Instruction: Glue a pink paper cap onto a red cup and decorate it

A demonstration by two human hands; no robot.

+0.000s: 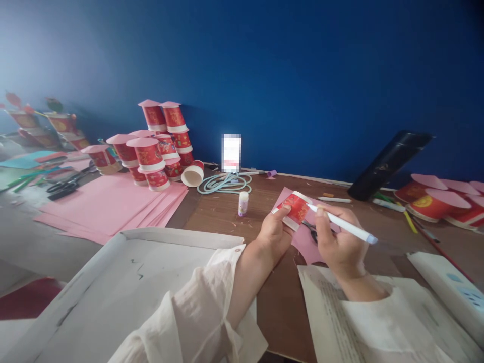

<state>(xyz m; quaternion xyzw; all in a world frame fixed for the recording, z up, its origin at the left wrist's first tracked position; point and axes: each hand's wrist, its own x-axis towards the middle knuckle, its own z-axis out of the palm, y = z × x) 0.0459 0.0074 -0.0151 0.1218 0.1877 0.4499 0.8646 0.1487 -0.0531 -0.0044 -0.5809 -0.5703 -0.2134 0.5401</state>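
My left hand [275, 233] grips a red paper cup [297, 205] with gold print, tipped on its side, thumb across the printed wall. Between the fingers of my right hand [338, 242] is a white marker [348, 227] with a pale blue end; its tip is at the cup's side, though whether it touches I cannot tell. Below the cup lie pink paper [308, 247] and scissors [312, 231], partly hidden by my hands. A glue stick [243, 204] stands upright to the left of my left hand.
Red cups with pink paper tops [145, 154] are stacked at left beside pink sheets [113, 206]. A white box lid [124, 282] lies in front. Behind are a coiled cable [212, 185] and a blurred bright screen [231, 151]. A black bottle [389, 164] leans at right.
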